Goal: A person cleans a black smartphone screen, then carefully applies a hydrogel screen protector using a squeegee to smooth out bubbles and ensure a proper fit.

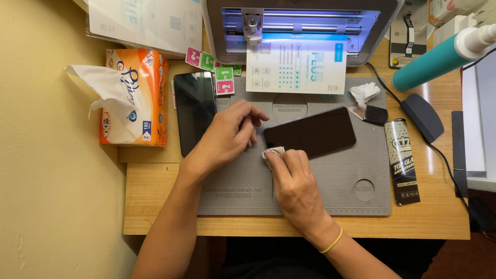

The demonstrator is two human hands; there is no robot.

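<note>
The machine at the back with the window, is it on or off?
On. The cutting machine glows blue-violet inside its window, and a printed sheet sticks out from its slot.

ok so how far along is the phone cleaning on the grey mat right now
Done: a film sheet already sits in the cutting machine, and a crumpled wipe lies used on the grey mat. In hand: the left hand steadies the dark phone while the right hand presses a small white wipe at its edge. Left: no film shows on the phone.
</note>
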